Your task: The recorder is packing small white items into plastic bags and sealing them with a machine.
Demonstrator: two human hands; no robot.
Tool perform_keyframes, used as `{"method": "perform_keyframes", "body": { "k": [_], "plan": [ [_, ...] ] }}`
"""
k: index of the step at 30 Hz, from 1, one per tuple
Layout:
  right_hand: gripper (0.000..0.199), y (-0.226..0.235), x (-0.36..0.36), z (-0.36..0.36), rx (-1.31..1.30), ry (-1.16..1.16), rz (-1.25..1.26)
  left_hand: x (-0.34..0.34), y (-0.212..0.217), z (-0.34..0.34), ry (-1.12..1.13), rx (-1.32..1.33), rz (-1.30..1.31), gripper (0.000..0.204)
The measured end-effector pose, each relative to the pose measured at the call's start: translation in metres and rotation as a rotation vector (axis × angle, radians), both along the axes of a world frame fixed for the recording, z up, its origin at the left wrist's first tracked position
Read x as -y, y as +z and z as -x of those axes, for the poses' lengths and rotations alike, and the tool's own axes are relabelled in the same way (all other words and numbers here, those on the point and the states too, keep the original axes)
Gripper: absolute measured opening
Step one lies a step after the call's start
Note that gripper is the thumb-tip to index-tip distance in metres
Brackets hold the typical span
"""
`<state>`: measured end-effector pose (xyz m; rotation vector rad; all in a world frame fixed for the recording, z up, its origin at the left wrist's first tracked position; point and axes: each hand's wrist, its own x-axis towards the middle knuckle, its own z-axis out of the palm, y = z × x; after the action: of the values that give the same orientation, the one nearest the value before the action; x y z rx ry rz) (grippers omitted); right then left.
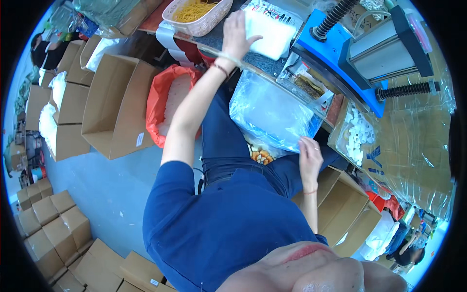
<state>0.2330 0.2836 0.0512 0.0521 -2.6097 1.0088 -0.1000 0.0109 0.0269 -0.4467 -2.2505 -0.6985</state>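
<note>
My left hand reaches over the worktop with its fingers stretched out and pressing nothing I can see. Its thumb points at a white stack of sheets or bags, touching or almost touching its left edge. Across my lap, below the worktop's edge, lies a large clear bluish plastic bag; what it holds is hard to make out. My right hand is at the bag's lower right corner, fingers curled onto its edge. A pink basket with yellow strands, perhaps rubber bands, stands left of my left hand.
A blue press with springs and a cylinder rises at the right. Small white pieces fill a clear bin. A red bag and open cardboard boxes stand at my left; stacked cartons are lower left. Other people are far off.
</note>
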Motion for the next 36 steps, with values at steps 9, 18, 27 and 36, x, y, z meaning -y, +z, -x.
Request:
{"method": "perform_keyframes", "body": {
  "k": [9,18,27,36],
  "plan": [
    [0.030,0.004,-0.138,0.039,-0.056,-0.524,-0.505,-0.031,-0.031,0.000,0.120,0.136,0.650,0.064],
    [0.028,0.002,-0.127,0.065,-0.003,-0.551,-0.655,-0.030,-0.017,0.012,-0.085,0.266,0.464,0.067],
    [0.020,0.005,-0.128,0.053,-0.021,-0.464,-0.470,-0.020,-0.011,-0.004,0.130,-0.109,0.579,0.071],
    [0.028,0.014,-0.121,0.042,0.124,-0.401,-0.547,-0.009,-0.046,-0.104,-0.332,0.185,0.320,0.057]
  ]
}}
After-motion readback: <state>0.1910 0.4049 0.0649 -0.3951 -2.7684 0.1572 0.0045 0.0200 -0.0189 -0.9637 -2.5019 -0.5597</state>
